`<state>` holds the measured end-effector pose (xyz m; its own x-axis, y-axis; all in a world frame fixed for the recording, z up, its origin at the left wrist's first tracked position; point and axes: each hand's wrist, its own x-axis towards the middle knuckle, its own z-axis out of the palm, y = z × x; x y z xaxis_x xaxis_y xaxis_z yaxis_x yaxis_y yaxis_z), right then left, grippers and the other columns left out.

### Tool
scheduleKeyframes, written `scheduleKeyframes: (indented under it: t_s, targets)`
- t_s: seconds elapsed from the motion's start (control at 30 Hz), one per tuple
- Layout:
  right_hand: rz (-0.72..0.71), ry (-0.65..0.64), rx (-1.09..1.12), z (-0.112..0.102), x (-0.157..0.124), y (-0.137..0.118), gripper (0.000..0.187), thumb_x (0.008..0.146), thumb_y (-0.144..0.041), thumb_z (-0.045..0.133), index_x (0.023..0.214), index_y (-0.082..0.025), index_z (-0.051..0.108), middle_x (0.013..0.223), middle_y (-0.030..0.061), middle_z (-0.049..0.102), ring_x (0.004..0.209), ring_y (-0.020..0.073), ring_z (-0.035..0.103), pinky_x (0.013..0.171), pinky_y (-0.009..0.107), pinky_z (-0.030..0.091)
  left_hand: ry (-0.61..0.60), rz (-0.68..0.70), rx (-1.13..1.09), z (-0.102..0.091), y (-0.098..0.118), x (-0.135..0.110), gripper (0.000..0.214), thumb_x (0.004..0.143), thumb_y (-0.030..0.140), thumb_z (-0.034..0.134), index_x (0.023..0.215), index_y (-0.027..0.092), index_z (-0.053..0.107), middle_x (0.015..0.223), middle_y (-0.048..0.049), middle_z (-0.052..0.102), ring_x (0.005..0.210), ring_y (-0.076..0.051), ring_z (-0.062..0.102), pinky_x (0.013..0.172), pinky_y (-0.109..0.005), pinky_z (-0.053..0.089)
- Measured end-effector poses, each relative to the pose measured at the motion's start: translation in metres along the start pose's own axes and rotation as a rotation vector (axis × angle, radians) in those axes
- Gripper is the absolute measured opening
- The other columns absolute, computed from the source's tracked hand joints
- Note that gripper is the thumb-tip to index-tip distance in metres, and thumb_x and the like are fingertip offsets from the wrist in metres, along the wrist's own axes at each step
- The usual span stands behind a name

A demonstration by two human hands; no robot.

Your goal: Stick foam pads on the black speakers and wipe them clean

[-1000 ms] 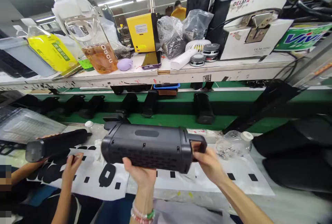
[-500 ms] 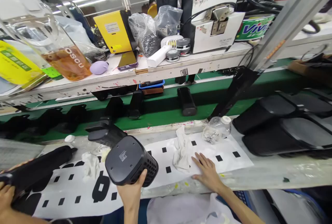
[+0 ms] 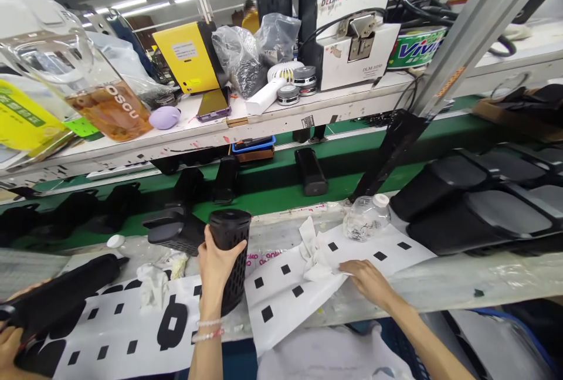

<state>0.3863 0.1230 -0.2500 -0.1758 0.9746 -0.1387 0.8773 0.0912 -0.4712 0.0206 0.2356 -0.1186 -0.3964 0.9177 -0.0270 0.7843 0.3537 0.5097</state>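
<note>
My left hand (image 3: pixel 216 263) is wrapped round a black perforated housing (image 3: pixel 236 257) standing upright on the bench; its kind is unclear. The fingers of my right hand (image 3: pixel 367 279) are pinched at the near edge of a white sheet with black squares (image 3: pixel 281 304), which rises slightly there. A crumpled white tissue (image 3: pixel 313 251) lies on this sheet beside my right fingertips. To the left of the housing lies another white sheet (image 3: pixel 118 339) with black squares and larger black cut-out pieces.
Another person's hand (image 3: pixel 7 345) holds a long black piece (image 3: pixel 65 289) at far left. A clear plastic bottle (image 3: pixel 365 219) lies behind my right hand. Several black housings (image 3: pixel 479 216) stand at right. A crowded shelf (image 3: pixel 264 119) spans above a green belt (image 3: pixel 272 192).
My left hand has turned the housing from tilted, base towards me, to upright on the bench. My right hand has gone from lying flat to pinching the sheet's edge, and the sheet has shifted.
</note>
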Motion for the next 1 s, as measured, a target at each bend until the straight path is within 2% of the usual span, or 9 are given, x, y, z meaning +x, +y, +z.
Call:
scheduleKeyframes:
  t_s: [0.23, 0.33, 0.4, 0.47, 0.57, 0.67, 0.77, 0.9, 1.0]
  targets:
    - [-0.026, -0.005, 0.023, -0.021, -0.001, -0.008, 0.047, 0.078, -0.01, 0.039, 0.109, -0.017, 0.073, 0.116, 0.0107, 0.071, 0.114, 0.0287, 0.063, 0.097, 0.046, 0.044, -0.173, -0.112, 0.261, 0.049, -0.012, 0.016, 0.094, 0.075, 0.053, 0.067, 0.15, 0.013, 0.028, 0.136, -0.0343, 0.042, 0.126, -0.057, 0.042, 0.096, -0.071, 0.033]
    - [-0.003, 0.028, 0.044, -0.029, 0.0, -0.017, 0.048, 0.079, -0.01, 0.038, 0.112, -0.016, 0.072, 0.116, 0.0112, 0.071, 0.112, 0.0286, 0.064, 0.098, 0.047, 0.044, -0.225, 0.012, 0.278, 0.05, 0.003, -0.004, 0.084, 0.086, 0.05, 0.054, 0.152, 0.009, 0.022, 0.152, -0.0344, 0.024, 0.141, -0.054, 0.022, 0.105, -0.073, 0.02]
    - [0.026, 0.056, 0.054, -0.033, 0.001, -0.027, 0.049, 0.083, -0.012, 0.034, 0.116, -0.014, 0.07, 0.119, 0.0127, 0.07, 0.113, 0.0289, 0.063, 0.099, 0.047, 0.044, -0.36, 0.205, 0.236, 0.051, 0.018, -0.034, 0.081, 0.084, 0.05, 0.058, 0.153, 0.018, 0.027, 0.16, -0.0207, 0.023, 0.148, -0.042, 0.014, 0.116, -0.06, 0.016]
    - [0.037, 0.062, 0.063, -0.039, -0.001, -0.038, 0.05, 0.085, -0.013, 0.033, 0.121, -0.013, 0.067, 0.12, 0.0134, 0.069, 0.112, 0.0282, 0.064, 0.098, 0.046, 0.045, -0.611, 0.461, 0.159, 0.058, 0.029, -0.071, 0.087, 0.073, 0.044, 0.074, 0.15, 0.035, 0.033, 0.161, -0.0045, 0.028, 0.149, -0.032, 0.021, 0.119, -0.043, 0.023]
    - [-0.064, 0.042, 0.079, -0.065, -0.009, -0.049, 0.048, 0.082, -0.014, 0.041, 0.121, -0.019, 0.067, 0.12, 0.0095, 0.069, 0.115, 0.0244, 0.062, 0.099, 0.04, 0.047, -0.885, 0.665, 0.158, 0.073, 0.036, -0.112, 0.101, 0.069, 0.013, 0.072, 0.153, 0.035, 0.021, 0.161, -0.0138, 0.023, 0.137, -0.041, 0.041, 0.11, -0.053, 0.036]
    - [-0.101, 0.444, 0.025, -0.108, -0.008, -0.046, 0.042, 0.086, -0.024, 0.048, 0.124, -0.025, 0.065, 0.137, 0.0094, 0.058, 0.131, 0.0284, 0.047, 0.109, 0.049, 0.036, -0.851, 0.623, 0.183, 0.08, 0.035, -0.114, 0.085, 0.074, -0.003, 0.047, 0.152, 0.027, 0.031, 0.152, -0.0201, 0.041, 0.119, -0.036, 0.061, 0.101, -0.049, 0.047]
    - [0.167, 0.797, 0.047, -0.138, 0.015, -0.031, 0.061, 0.079, -0.047, 0.065, 0.135, -0.024, 0.056, 0.154, 0.0158, 0.034, 0.141, 0.0416, 0.026, 0.107, 0.064, 0.029, -0.779, 0.678, 0.127, 0.068, 0.041, -0.095, 0.069, 0.076, -0.002, 0.041, 0.135, 0.029, 0.058, 0.153, -0.0099, 0.042, 0.124, -0.03, 0.059, 0.106, -0.042, 0.043]
    - [0.17, 0.535, 0.317, -0.136, 0.054, -0.011, 0.047, 0.076, -0.052, 0.065, 0.111, -0.02, 0.067, 0.113, 0.0101, 0.069, 0.105, 0.0299, 0.064, 0.089, 0.042, 0.051, -0.777, 0.79, 0.043, 0.033, 0.055, -0.083, 0.049, 0.08, 0.004, 0.041, 0.107, 0.028, 0.074, 0.126, -0.0037, 0.068, 0.114, -0.023, 0.063, 0.1, -0.032, 0.043]
    - [0.187, 0.568, 0.343, -0.124, 0.063, 0.001, 0.047, 0.08, -0.057, 0.057, 0.108, -0.021, 0.067, 0.098, 0.0074, 0.074, 0.091, 0.0264, 0.068, 0.085, 0.038, 0.052, -0.694, 0.693, 0.02, 0.002, 0.041, -0.081, 0.034, 0.082, 0.009, 0.042, 0.084, 0.02, 0.074, 0.094, -0.0044, 0.073, 0.092, -0.02, 0.065, 0.084, -0.027, 0.045]
